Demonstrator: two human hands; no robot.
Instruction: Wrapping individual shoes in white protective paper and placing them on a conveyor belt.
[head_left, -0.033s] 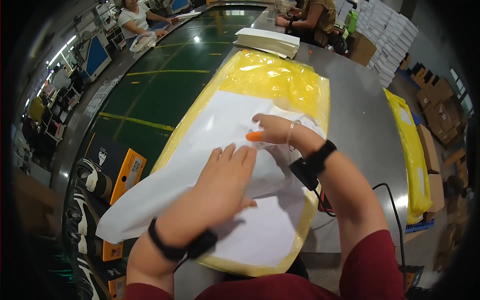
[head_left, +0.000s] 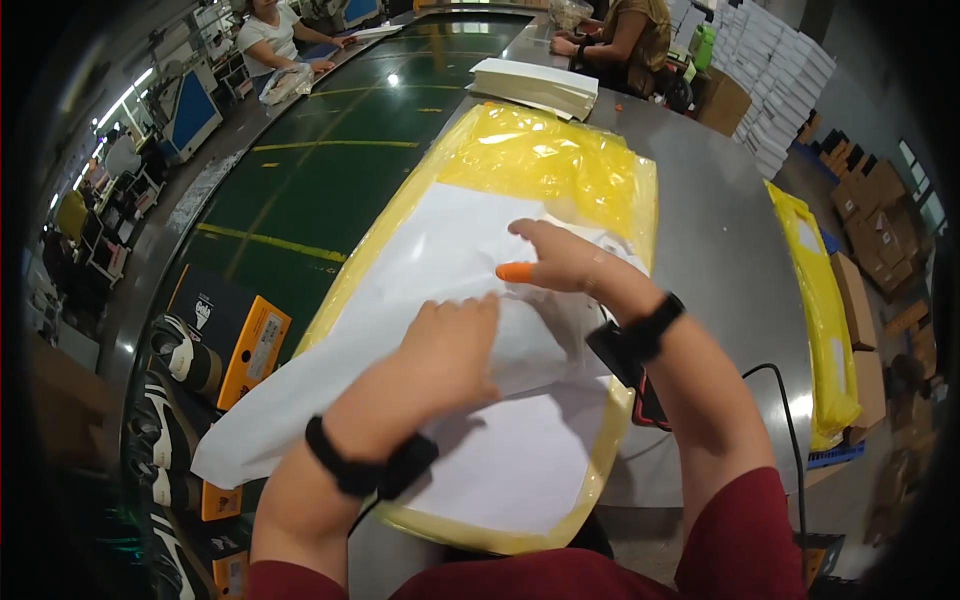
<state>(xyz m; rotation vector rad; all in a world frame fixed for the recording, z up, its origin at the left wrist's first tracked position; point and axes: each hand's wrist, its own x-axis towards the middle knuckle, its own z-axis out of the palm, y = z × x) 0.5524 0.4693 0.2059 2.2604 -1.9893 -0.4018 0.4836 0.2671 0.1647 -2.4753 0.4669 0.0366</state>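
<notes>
Two hands down on white paper sheets (head_left: 440, 250): left hand (head_left: 450, 350) flat, fingers together; right hand (head_left: 560, 262) pinching a sheet's edge, atop yellow bags (head_left: 545, 155).

Setting: factory packing line, shoe production by the look of it. Long dark green conveyor belt (head_left: 330, 150) runs far along the left; steel worktable (head_left: 720, 230) on the right. Open shoe boxes (head_left: 215, 340) with cleated shoes near left. Stacked white boxes (head_left: 775, 70) and brown cartons (head_left: 870, 200) far right. Other workers (head_left: 275, 35) seated at far end.
</notes>
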